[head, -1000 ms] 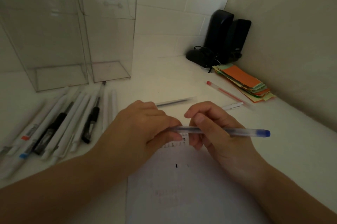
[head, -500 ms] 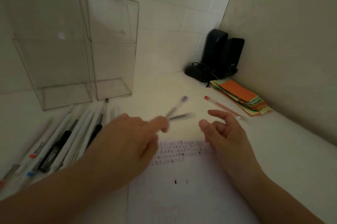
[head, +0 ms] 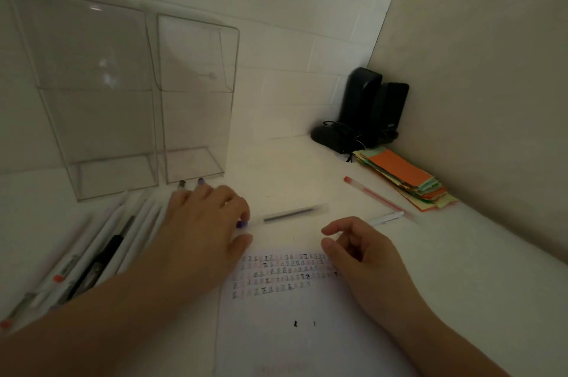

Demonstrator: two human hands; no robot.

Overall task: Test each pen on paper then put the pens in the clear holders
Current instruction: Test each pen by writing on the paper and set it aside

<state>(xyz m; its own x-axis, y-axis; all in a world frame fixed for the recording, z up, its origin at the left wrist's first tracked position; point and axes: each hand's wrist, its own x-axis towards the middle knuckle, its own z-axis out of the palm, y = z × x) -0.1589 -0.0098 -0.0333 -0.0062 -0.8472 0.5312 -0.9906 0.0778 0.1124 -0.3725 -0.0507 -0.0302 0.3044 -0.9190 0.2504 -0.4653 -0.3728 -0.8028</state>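
Note:
My left hand (head: 203,223) lies palm down over the far end of a row of white and black pens (head: 107,253). The blue-capped pen (head: 201,181) pokes out past its fingertips, next to a black pen tip (head: 182,183); the hand hides whether the fingers still grip it. Both tips lie just in front of two empty clear holders (head: 92,100) (head: 196,100). My right hand (head: 362,253) hovers loosely curled and empty over the top of the test paper (head: 292,346). A clear pen (head: 292,213) lies beyond the paper.
A red pen (head: 375,195) and a white pen (head: 387,218) lie to the right of the paper. A stack of coloured paper slips (head: 405,177) sits by the right wall. Black speakers (head: 368,106) and a dark mouse (head: 329,137) fill the back corner.
My right hand let go of the blue-capped pen. My left hand carried it left and set it down toward the pen row by the holders.

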